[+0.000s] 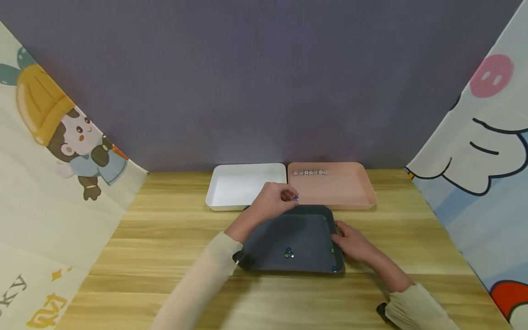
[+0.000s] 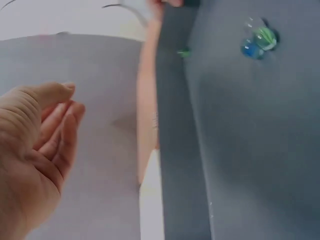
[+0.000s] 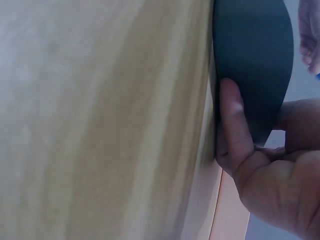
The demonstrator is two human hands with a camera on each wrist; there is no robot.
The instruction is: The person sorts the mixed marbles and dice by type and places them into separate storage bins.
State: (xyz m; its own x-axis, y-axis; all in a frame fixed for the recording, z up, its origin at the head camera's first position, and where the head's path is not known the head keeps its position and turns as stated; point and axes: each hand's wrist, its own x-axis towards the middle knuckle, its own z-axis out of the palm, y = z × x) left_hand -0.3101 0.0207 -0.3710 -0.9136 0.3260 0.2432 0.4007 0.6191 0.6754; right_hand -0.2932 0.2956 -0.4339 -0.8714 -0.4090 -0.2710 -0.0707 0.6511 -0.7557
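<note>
My left hand (image 1: 273,200) pinches a small blue marble (image 1: 295,198) above the far edge of a dark grey tray (image 1: 305,231). In the left wrist view the fingertips of my left hand (image 2: 47,142) meet the thumb, and the marble is hidden. My right hand (image 1: 354,241) grips the tray's right side, thumb over the rim and fingers outside, low against the table in the right wrist view. On the tray floor lies a cluster of green, blue and clear marbles (image 2: 263,39). Along its right side sit a green marble (image 1: 332,250) and a blue marble (image 1: 334,268).
Behind the dark tray stand a white tray (image 1: 239,188) and, to its right, a pink tray (image 1: 342,190). Several small pale dice (image 1: 310,173) form a row at the pink tray's back left. A grey wall (image 1: 264,91) rises behind the wooden table (image 1: 165,229).
</note>
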